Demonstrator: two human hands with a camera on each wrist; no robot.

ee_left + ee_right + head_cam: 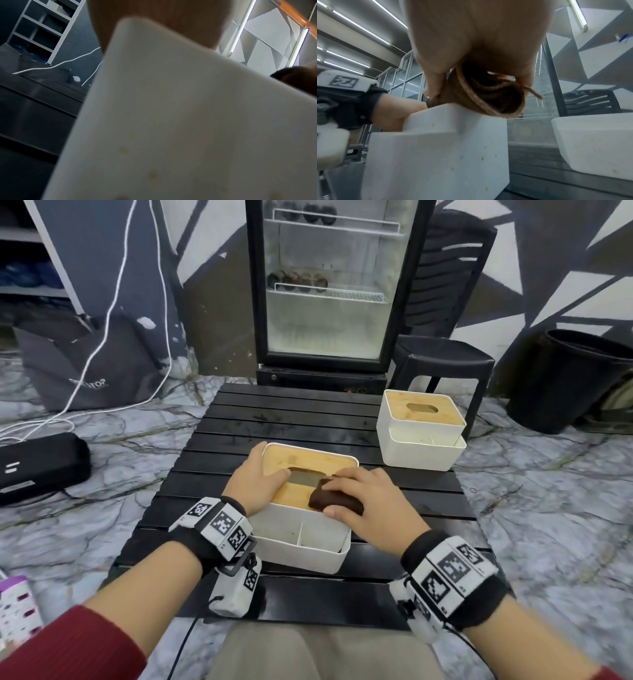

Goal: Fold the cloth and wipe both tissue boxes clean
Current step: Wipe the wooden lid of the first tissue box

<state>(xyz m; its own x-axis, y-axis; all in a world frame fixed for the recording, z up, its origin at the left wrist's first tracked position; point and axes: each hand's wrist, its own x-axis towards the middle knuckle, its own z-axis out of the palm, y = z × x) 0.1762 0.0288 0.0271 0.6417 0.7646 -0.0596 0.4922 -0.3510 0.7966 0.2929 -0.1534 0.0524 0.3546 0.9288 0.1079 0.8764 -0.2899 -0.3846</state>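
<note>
A white tissue box with a bamboo lid [308,462] stands in the middle of the black slatted table [274,412]. My left hand [260,474] lies flat on the lid's left part, its thumb by the slot, holding the box still. On the lid's near right corner my right hand [356,494] grips a folded brown cloth [334,497]. In the right wrist view the folded cloth [488,94] sits pinched between thumb and fingers on the box's [445,148] top edge. The left wrist view is filled by the box's white wall [171,121]. A second tissue box [421,429] stands at the table's far right.
A glass-door fridge [329,285] stands behind the table, a black stool [445,364] and black bin [575,378] to the right. A black case [37,463] and white cables [102,337] lie on the marble floor at left.
</note>
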